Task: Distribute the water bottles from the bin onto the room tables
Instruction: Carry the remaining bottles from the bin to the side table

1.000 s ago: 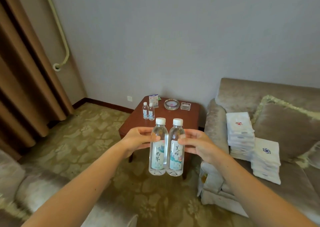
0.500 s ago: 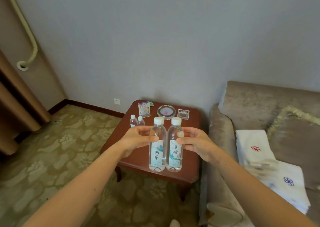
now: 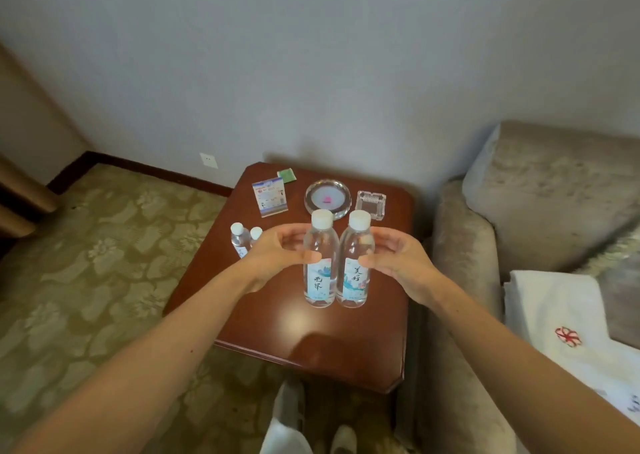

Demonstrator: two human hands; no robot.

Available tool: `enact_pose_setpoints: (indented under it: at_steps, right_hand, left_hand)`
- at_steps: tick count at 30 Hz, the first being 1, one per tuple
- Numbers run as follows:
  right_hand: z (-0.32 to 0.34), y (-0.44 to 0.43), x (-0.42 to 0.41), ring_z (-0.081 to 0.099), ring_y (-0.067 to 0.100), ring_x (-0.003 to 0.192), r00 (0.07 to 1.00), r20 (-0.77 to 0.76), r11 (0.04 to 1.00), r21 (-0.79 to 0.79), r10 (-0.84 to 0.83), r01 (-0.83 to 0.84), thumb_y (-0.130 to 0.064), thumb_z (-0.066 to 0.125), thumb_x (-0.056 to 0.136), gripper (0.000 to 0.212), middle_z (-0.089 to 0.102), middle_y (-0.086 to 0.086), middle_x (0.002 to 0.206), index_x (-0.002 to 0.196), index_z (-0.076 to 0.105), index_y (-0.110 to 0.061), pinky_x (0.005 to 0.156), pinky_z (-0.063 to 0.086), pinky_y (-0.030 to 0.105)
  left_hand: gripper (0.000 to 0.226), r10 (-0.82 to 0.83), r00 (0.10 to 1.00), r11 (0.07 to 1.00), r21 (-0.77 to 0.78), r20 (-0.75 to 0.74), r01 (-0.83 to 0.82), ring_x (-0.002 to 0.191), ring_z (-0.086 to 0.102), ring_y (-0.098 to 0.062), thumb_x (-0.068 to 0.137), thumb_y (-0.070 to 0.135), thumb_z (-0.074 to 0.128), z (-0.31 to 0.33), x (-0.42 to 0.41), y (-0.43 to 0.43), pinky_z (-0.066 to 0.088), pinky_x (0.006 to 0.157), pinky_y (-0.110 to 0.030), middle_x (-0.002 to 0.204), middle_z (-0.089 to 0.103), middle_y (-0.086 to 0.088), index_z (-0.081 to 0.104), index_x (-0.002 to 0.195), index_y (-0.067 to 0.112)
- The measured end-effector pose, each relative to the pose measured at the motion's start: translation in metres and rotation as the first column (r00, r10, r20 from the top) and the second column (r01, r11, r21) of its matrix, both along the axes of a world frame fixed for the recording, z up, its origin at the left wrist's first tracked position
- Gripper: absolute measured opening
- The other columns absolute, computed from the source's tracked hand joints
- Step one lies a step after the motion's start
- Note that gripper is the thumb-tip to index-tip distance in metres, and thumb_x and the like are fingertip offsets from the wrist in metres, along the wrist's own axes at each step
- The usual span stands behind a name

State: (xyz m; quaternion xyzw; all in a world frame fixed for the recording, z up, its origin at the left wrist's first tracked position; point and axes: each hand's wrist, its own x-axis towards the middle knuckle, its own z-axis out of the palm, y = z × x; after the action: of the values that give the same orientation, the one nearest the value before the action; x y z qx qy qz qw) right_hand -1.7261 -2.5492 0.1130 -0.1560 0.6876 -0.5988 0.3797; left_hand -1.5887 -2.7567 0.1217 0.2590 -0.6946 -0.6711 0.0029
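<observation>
Head view now looks straight down on the side table [image 3: 311,336], which lay well ahead a second ago; the person has walked up to it. Near the table's left edge two small bottles [image 3: 241,240] already stand. Over the table's middle, the left hand [image 3: 277,256] curls round the left bottle [image 3: 320,270], and the right bottle [image 3: 355,273], touching it, is wrapped by the right hand [image 3: 398,263]. Both bottles seem to hang just above the top, so setting them down looks next.

"无界" on left bottle [image 3: 319,280], "美好" on right bottle [image 3: 355,280]
</observation>
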Motion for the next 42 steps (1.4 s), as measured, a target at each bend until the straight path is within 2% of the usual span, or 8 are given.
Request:
enact_pose_setpoints:
  at_steps: [5, 9, 19, 25, 30, 35, 39, 42]
  right_hand:
    - [-0.085, -0.033, -0.043, 0.068, 0.018, 0.111, 0.996, -0.014, 0.995, 0.041, -0.093, 0.094, 0.0, 0.085, 0.071, 0.054, 0.072, -0.001, 0.117, 0.12, 0.067, -0.015, 0.099, 0.053, 0.048]
    - [-0.154, -0.052, -0.067, 0.068, 0.017, 0.11, 0.989, 0.013, 0.989, 0.042, -0.144, 0.144, 0.005, 0.084, 0.069, 0.057, 0.073, -0.003, 0.116, 0.12, 0.067, -0.014, 0.098, 0.055, 0.045]
    - [-0.261, -0.073, -0.084, 0.068, 0.014, 0.105, 0.975, 0.033, 0.976, -0.008, -0.219, 0.22, 0.017, 0.08, 0.064, 0.061, 0.072, -0.001, 0.113, 0.111, 0.067, -0.02, 0.096, 0.055, 0.042]
    - [-0.284, -0.068, -0.075, 0.067, 0.017, 0.111, 0.97, 0.013, 0.97, -0.011, -0.243, 0.243, 0.016, 0.082, 0.063, 0.062, 0.072, -0.001, 0.116, 0.108, 0.067, -0.024, 0.092, 0.056, 0.034]
    - [-0.288, -0.063, -0.064, 0.067, 0.007, 0.106, 0.968, 0.013, 0.968, 0.005, -0.251, 0.251, 0.019, 0.081, 0.062, 0.064, 0.07, -0.004, 0.114, 0.107, 0.065, -0.024, 0.086, 0.054, 0.023]
    - [-0.279, -0.061, -0.056, 0.065, -0.002, 0.101, 0.979, -0.056, 0.978, 0.056, -0.196, 0.199, 0.018, 0.08, 0.065, 0.061, 0.066, -0.008, 0.113, 0.107, 0.059, -0.021, 0.089, 0.054, 0.02]
    - [-0.264, -0.064, -0.051, 0.061, 0.008, 0.105, 0.981, -0.182, 0.979, 0.182, -0.063, 0.097, 0.01, 0.082, 0.064, 0.06, 0.063, -0.007, 0.111, 0.105, 0.056, -0.024, 0.095, 0.054, 0.028]
    - [-0.243, -0.07, -0.054, 0.06, 0.007, 0.097, 0.954, -0.299, 0.959, 0.279, 0.035, 0.052, 0.001, 0.085, 0.067, 0.051, 0.063, -0.011, 0.104, 0.108, 0.062, -0.018, 0.085, 0.049, 0.017]
  left_hand:
    - [0.055, 0.001, 1.0, 1.0, -0.016, 0.029, 0.0, 0.097, 0.069, -0.01, 0.069, -0.003, 0.082, -0.079, -0.055, -0.037, 0.056, 0.078, -0.022, 0.11, 0.072, 0.003, 0.065, 0.114, 0.022]
    - [0.056, -0.011, 0.999, 1.0, -0.024, 0.038, 0.011, 0.091, 0.069, 0.001, 0.068, -0.008, 0.081, -0.143, -0.085, -0.056, 0.054, 0.073, -0.015, 0.099, 0.073, 0.013, 0.064, 0.11, 0.024]
    - [0.064, -0.075, 0.996, 0.997, 0.0, 0.037, 0.075, 0.1, 0.067, -0.002, 0.061, 0.002, 0.084, -0.249, -0.114, -0.082, 0.054, 0.081, -0.019, 0.11, 0.069, 0.008, 0.061, 0.117, 0.021]
    - [0.066, -0.109, 0.993, 0.994, 0.005, 0.037, 0.109, 0.104, 0.066, -0.002, 0.066, -0.013, 0.079, -0.277, -0.114, -0.081, 0.054, 0.086, -0.019, 0.115, 0.067, 0.004, 0.058, 0.122, 0.012]
    - [0.07, -0.145, 0.989, 0.989, 0.037, 0.04, 0.143, 0.12, 0.062, -0.017, 0.066, -0.017, 0.077, -0.287, -0.105, -0.078, 0.049, 0.102, -0.028, 0.13, 0.063, -0.01, 0.054, 0.128, 0.004]
    - [0.067, -0.176, 0.983, 0.984, 0.049, 0.047, 0.174, 0.119, 0.061, -0.013, 0.067, -0.02, 0.075, -0.283, -0.1, -0.075, 0.049, 0.101, -0.026, 0.125, 0.065, -0.001, 0.057, 0.122, 0.014]
    - [0.067, -0.188, 0.979, 0.98, -0.048, 0.081, 0.192, 0.119, 0.058, -0.009, 0.07, -0.017, 0.075, -0.271, -0.096, -0.065, 0.046, 0.102, -0.022, 0.122, 0.062, 0.008, 0.055, 0.126, 0.016]
    - [0.066, -0.213, 0.968, 0.953, -0.191, 0.13, 0.235, 0.118, 0.057, -0.008, 0.073, -0.004, 0.08, -0.256, -0.098, -0.061, 0.044, 0.107, -0.026, 0.125, 0.06, 0.007, 0.057, 0.132, 0.014]
